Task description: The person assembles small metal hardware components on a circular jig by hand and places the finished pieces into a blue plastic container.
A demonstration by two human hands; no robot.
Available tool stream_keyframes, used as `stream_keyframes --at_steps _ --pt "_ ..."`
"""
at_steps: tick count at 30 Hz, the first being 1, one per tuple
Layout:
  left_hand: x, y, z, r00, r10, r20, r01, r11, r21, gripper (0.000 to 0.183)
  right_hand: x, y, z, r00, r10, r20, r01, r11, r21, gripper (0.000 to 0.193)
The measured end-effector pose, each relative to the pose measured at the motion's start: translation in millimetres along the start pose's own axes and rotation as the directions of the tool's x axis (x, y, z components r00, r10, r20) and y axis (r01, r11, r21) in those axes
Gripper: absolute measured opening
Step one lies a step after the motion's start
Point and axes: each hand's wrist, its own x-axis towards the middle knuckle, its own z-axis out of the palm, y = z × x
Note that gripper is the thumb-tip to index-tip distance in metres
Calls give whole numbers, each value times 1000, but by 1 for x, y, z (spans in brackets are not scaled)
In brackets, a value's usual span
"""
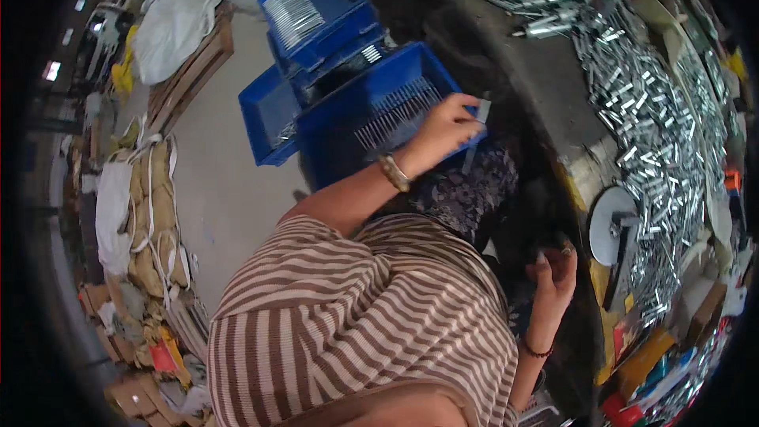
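Note:
My left hand, with a bracelet at its wrist, pinches a pale, shiny metal piece between thumb and fingers. It is over the right edge of a large blue bin. Inside that bin lies a row of slim metal pins, side by side. My right hand is lower and to the right, beside the bench edge, with its fingers curled. A small dark thing may be at its fingertips, but I cannot make it out. Near it stands a round grey disc on the bench.
More blue bins are stacked behind, the top one with neat rows of metal rods. A smaller blue bin sits to the left. Heaped metal parts cover the bench at right. Sacks and a wooden pallet lie left.

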Motion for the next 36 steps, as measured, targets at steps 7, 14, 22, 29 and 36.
stream_keyframes --at_steps 7,14,22,29,36 --pt "-5 -165 -221 833 -55 -550 457 628 630 38 7 -2 12 997 72 37 -73 997 16 40" --pt "-27 -228 -247 736 -113 -668 622 500 602 38 13 -1 19 989 101 112 -94 994 -61 39" --pt "-7 -259 -257 718 -305 -626 669 553 497 45 16 8 17 984 135 117 -126 989 -77 34" --pt "5 -236 -235 849 -201 -488 508 560 654 34 18 7 32 992 89 91 -72 982 -174 24" --pt "55 -79 -132 781 449 -434 -72 756 651 19 18 13 25 995 -32 95 50 979 -195 21"
